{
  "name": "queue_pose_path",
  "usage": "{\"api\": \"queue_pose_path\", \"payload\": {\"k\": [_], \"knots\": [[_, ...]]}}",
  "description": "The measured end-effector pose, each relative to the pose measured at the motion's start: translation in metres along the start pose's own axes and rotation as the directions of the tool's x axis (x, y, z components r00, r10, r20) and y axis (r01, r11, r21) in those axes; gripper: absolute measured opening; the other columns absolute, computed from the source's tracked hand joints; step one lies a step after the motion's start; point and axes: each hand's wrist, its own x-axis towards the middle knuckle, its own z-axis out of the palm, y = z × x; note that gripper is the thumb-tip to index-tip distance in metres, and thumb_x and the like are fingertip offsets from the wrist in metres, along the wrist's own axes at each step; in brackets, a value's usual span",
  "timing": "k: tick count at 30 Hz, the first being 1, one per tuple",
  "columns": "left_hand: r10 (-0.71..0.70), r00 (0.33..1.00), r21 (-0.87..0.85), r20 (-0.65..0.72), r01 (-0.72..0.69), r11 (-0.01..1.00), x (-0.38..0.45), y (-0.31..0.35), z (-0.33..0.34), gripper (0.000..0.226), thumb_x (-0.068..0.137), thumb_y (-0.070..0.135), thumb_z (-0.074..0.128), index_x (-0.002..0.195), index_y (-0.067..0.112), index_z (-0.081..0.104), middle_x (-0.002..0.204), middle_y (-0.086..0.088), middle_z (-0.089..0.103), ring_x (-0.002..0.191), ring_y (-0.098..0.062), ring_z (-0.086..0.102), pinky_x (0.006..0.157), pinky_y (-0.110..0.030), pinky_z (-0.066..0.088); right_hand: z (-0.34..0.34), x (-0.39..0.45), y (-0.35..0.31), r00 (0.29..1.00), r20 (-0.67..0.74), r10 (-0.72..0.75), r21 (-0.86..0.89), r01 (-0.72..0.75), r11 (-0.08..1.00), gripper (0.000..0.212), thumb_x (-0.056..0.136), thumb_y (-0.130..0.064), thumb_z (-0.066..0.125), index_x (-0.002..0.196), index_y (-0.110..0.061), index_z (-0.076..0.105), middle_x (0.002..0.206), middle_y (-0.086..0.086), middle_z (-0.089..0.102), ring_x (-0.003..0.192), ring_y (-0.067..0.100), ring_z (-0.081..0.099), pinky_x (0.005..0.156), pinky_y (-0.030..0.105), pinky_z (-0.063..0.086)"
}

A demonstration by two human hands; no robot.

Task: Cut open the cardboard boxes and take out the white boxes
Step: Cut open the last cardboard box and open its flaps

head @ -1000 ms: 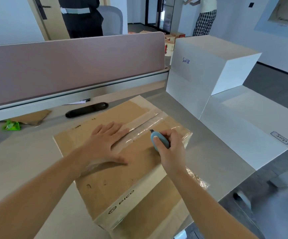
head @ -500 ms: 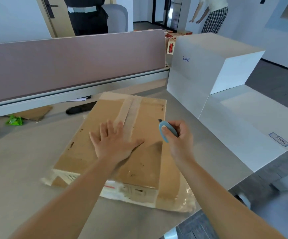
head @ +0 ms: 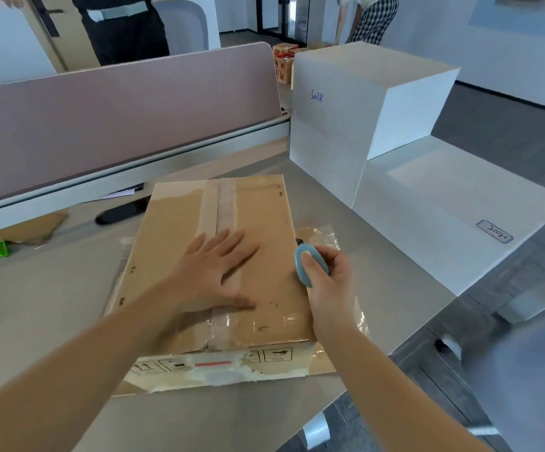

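Brown cardboard box [head: 219, 275] lies flat on the grey tabletop [head: 36, 305], its taped seam running away from the person. The left hand [head: 214, 272] presses on its top with fingers spread flat. The right hand [head: 328, 282] grips a blue box cutter [head: 310, 264] at the box's right edge, its blade end pointing away. Two stacked white boxes [head: 356, 102] stand at the far right of the tabletop, another white box [head: 444, 207] just beside them.

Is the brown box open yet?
Not yet. The cardboard box lies flat, flaps shut, tape still down its middle. The left hand presses on top.
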Motion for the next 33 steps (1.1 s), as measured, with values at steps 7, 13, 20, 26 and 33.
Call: {"api": "queue_pose_path", "payload": {"k": [7, 13, 20, 26, 33], "knots": [[-0.185, 0.98, -0.095, -0.073, 0.178, 0.979, 0.011, 0.012, 0.001, 0.128, 0.024, 0.1, -0.005, 0.14, 0.045, -0.016, 0.156, 0.01, -0.012, 0.144, -0.013, -0.008, 0.115, -0.041, -0.005, -0.005, 0.026, -0.017, 0.999, -0.007, -0.033, -0.094, 0.032, 0.995, 0.019, 0.083, -0.015, 0.061, 0.078, -0.032, 0.052, 0.08, -0.016, 0.057, 0.074, 0.0, 0.054, 0.065, 0.016, 0.04], [-0.41, 0.901, -0.222, -0.14, 0.375, 0.9, 0.038, 0.046, -0.002, 0.101, 0.061, 0.089, 0.018, 0.146, 0.038, 0.001, 0.157, 0.003, -0.005, 0.144, -0.023, -0.004, 0.112, -0.053, -0.002, -0.035, 0.039, -0.031, 0.988, -0.14, -0.058, -0.032, 0.054, 0.998, 0.022, 0.084, -0.008, 0.062, 0.076, -0.025, 0.051, 0.077, -0.013, 0.054, 0.069, 0.0, 0.051, 0.06, 0.006, 0.043], [-0.55, 0.829, -0.407, -0.104, 0.469, 0.784, 0.058, 0.096, -0.016, 0.091, 0.078, 0.075, 0.037, 0.149, 0.026, 0.007, 0.156, -0.01, -0.009, 0.143, -0.031, -0.013, 0.111, -0.055, -0.008, -0.067, 0.03, -0.026, 0.978, -0.207, 0.0, 0.014, 0.003, 1.0, 0.022, 0.086, -0.003, 0.058, 0.078, -0.021, 0.05, 0.078, -0.007, 0.052, 0.07, 0.005, 0.05, 0.056, 0.002, 0.043], [-0.01, 0.988, -0.091, -0.154, -0.005, 0.996, 0.06, 0.092, -0.015, 0.076, 0.085, 0.069, 0.026, 0.147, 0.037, -0.004, 0.156, 0.0, -0.017, 0.142, -0.022, -0.019, 0.114, -0.043, -0.01, -0.087, 0.026, -0.012, 0.959, -0.147, 0.242, 0.11, -0.228, 0.968, 0.018, 0.088, -0.002, 0.055, 0.078, -0.014, 0.046, 0.087, 0.006, 0.051, 0.073, 0.021, 0.057, 0.064, 0.031, 0.055], [-0.081, 0.987, -0.1, -0.141, 0.068, 0.993, 0.08, 0.107, -0.016, 0.071, 0.087, 0.067, 0.022, 0.147, 0.037, -0.001, 0.157, 0.001, -0.01, 0.144, -0.021, -0.011, 0.115, -0.044, -0.004, -0.084, 0.025, -0.007, 0.983, -0.046, 0.179, 0.034, -0.178, 0.984, 0.011, 0.091, -0.003, 0.05, 0.099, -0.01, 0.046, 0.084, 0.001, 0.053, 0.065, 0.013, 0.058, 0.052, 0.019, 0.054]]}}
